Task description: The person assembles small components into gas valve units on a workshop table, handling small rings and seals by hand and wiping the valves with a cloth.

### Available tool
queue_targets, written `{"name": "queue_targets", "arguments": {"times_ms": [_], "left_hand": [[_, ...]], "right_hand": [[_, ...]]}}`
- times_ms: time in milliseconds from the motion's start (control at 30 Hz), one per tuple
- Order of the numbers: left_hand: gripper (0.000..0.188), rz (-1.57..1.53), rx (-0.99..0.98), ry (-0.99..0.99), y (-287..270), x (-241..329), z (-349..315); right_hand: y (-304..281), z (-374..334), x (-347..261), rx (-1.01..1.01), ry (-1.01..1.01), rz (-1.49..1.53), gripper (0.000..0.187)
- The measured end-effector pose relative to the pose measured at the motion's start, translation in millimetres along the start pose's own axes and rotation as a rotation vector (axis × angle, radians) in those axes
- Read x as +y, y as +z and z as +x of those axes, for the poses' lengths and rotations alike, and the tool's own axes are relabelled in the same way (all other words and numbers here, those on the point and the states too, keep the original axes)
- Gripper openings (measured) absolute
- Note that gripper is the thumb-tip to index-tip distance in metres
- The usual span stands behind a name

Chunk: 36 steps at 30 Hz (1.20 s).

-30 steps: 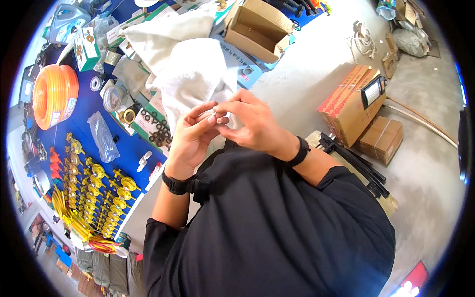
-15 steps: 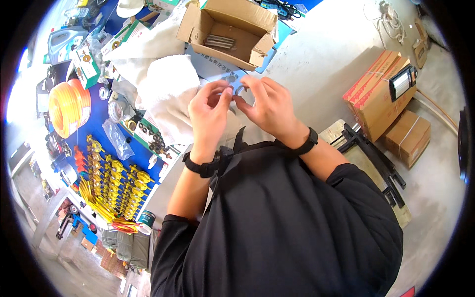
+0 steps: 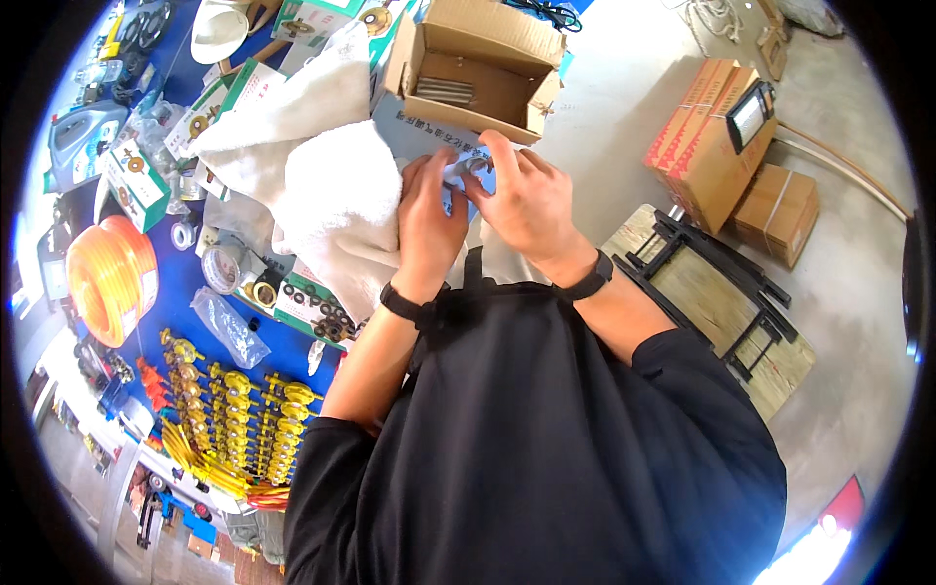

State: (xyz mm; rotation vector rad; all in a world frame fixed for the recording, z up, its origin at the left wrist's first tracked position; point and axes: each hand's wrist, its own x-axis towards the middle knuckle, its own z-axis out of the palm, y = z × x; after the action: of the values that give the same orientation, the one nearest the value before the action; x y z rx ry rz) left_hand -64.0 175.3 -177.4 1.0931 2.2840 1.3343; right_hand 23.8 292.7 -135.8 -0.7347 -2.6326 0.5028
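My two hands come together just in front of an opened cardboard box [image 3: 487, 124]. Between their fingertips is a small silvery ring-shaped part [image 3: 475, 166], partly covered by the fingers; its exact kind does not show. My right hand [image 3: 531, 207] pinches it with thumb and forefinger. Closed fingers of my left hand [image 3: 429, 219] meet its other side. A crumpled white towel [image 3: 336, 185] lies directly left of my left hand. Inside the box several grey metal rods or tubes [image 3: 446, 91] lie side by side.
On the blue table at left are an orange hose coil [image 3: 112, 278], rows of yellow valves [image 3: 239, 414], a tape roll [image 3: 221, 268] and a clear plastic bag [image 3: 229, 327]. To the right, tall cartons [image 3: 707, 146] and a folded table with black legs [image 3: 712, 302] rest on the floor.
The view has shifted, so the table things sit lower and the right-hand cartons farther left. My hands have turned a little around the ring-shaped part, the left fingers closing in beside it.
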Motion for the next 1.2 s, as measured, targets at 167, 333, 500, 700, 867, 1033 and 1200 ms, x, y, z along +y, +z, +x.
{"name": "queue_targets", "arguments": {"times_ms": [167, 333, 500, 700, 867, 1033, 1200], "left_hand": [[0.056, -0.085, -0.08, -0.032, 4.4, -0.6, 1.8], [0.058, -0.101, -0.048, -0.032, 12.6, -5.5, 2.7], [0.057, -0.137, -0.075, -0.036, 12.7, -9.3, 3.5], [0.057, -0.157, -0.083, -0.007, 11.6, -10.0, 4.3], [0.056, -0.176, -0.088, -0.017, 10.6, -9.1, 4.5], [0.056, -0.217, -0.097, -0.019, 9.8, -8.8, 5.0], [0.056, -0.219, -0.091, -0.015, 9.9, -8.7, 5.0]], "right_hand": [[5.4, 2.5, -13.9, -0.031, 0.039, -0.169, 0.044], [14.2, 0.3, -21.6, -0.062, 0.066, -0.261, 0.046], [14.4, 1.6, -26.2, -0.096, 0.096, -0.307, 0.046], [13.9, 5.2, -28.6, -0.14, 0.112, -0.334, 0.044], [15.0, 5.1, -29.3, -0.146, 0.112, -0.35, 0.044], [16.1, 5.4, -28.3, -0.158, 0.106, -0.352, 0.043], [16.8, 5.5, -28.4, -0.18, 0.123, -0.366, 0.044]]}}
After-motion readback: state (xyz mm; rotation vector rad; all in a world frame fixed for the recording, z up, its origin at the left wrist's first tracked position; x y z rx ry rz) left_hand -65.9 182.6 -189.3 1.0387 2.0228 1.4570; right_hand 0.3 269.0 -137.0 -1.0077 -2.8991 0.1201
